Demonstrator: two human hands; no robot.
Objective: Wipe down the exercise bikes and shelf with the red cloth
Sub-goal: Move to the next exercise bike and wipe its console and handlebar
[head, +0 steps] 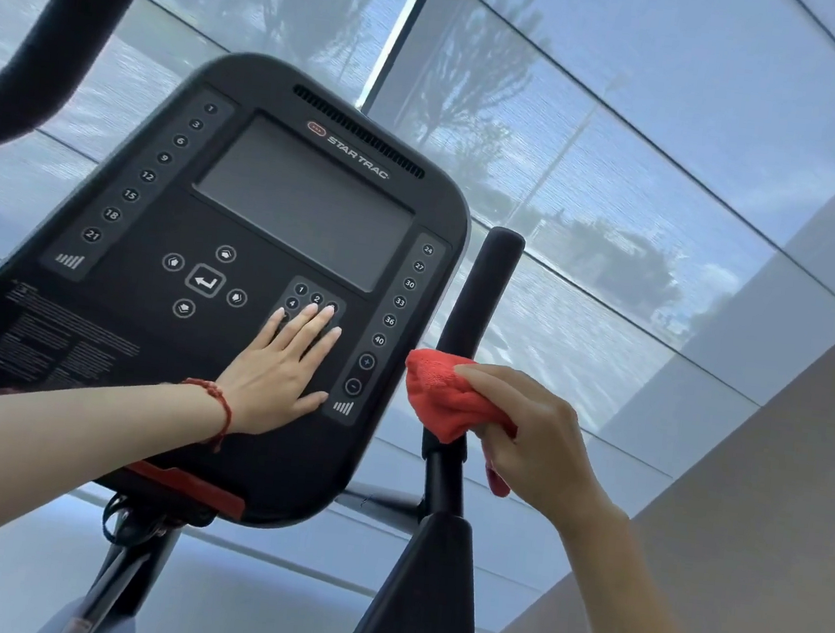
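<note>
The exercise bike's black console (236,256) fills the middle of the view, tilted, with a dark screen and number buttons. My left hand (279,363) lies flat and open on its lower right, fingers over the keypad. My right hand (541,442) grips the bunched red cloth (448,397) and presses it against the bike's upright right handlebar (485,292), about halfway up the foam grip. The cloth wraps partly around the bar. No shelf is in view.
The left handlebar (46,50) curves up at the top left. Behind the bike stand large windows with grey mesh blinds (629,147). A beige wall (771,508) runs along the right. The bike's stem and frame (416,599) drop below the console.
</note>
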